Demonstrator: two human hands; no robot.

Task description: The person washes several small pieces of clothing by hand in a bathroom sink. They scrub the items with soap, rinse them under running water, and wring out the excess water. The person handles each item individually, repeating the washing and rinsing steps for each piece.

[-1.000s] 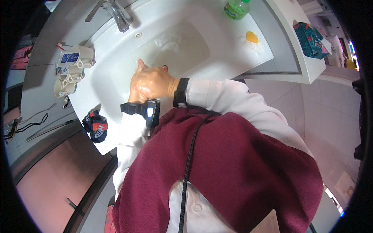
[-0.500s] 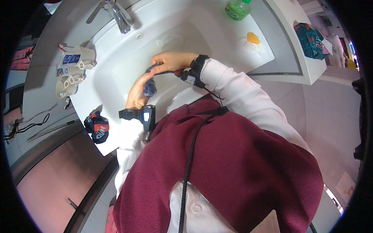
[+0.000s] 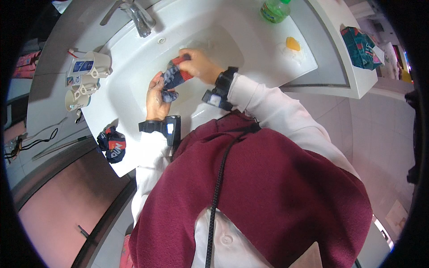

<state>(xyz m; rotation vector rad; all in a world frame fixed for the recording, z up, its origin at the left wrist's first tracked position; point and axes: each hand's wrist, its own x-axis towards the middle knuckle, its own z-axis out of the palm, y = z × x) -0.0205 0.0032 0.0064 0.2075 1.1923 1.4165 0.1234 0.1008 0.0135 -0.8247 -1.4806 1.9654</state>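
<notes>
A wet sock, navy with grey patterning and a red band, is stretched between my hands over the white washbasin. My right hand pinches its upper end near the red band. Lower down, my left hand is closed around the other end, and a grey-blue fold hangs out beside the fingers. Shallow cloudy water lies in the bowl below. On the basin's left front corner rests a crumpled dark sock with a red patch, apart from both hands.
A chrome faucet stands at the back left. Cream cups line the left side. On the right rim are an orange soap bar and a green liquid bottle. A dark green package sits on the right ledge.
The sock was bunched between my joined hands. My right hand has moved up and away from the left, spreading the sock out and exposing its red band.
</notes>
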